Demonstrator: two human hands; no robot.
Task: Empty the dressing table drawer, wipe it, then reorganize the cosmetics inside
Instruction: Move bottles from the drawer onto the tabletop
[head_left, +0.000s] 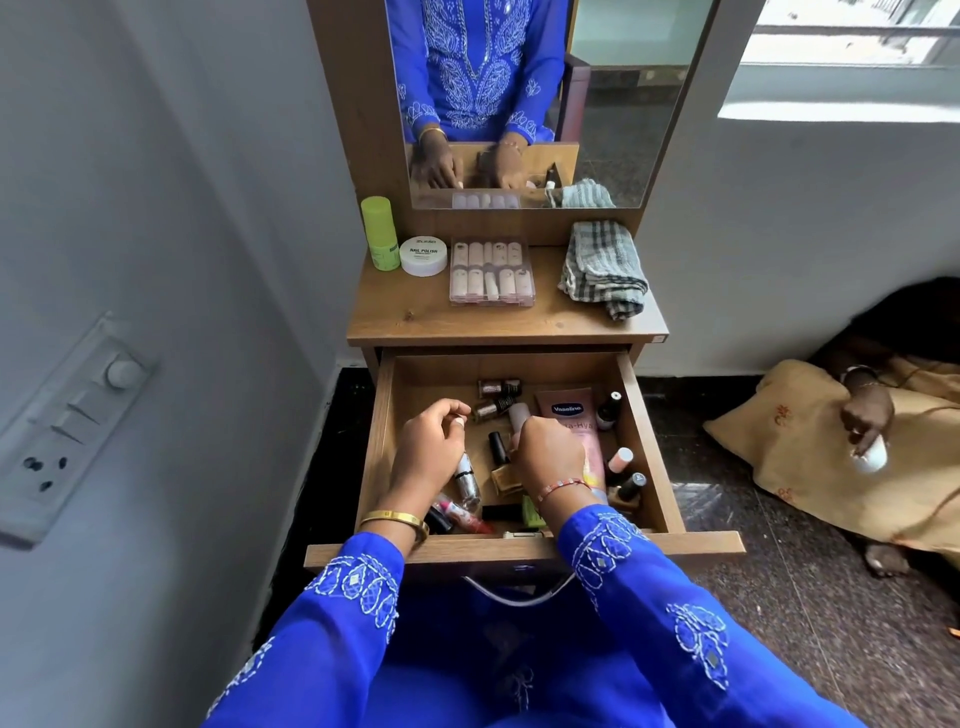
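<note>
1. A white switch panel (67, 431) with a round dial is fixed to the grey wall at the left.
2. A window (852, 36) is seen at upper right.
3. A tan embroidered cushion (795, 452) is laid on the dark speckled floor (779, 597).

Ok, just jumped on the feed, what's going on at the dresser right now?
A person is emptying the open drawer. Both hands are inside it: the left hand pinches a small pale item, and the right hand grips a white bottle. Nail polishes and a Vaseline tube still lie loose in there. On the tabletop sit a green bottle, a nail polish jar, a nail box and a folded cloth.
</note>
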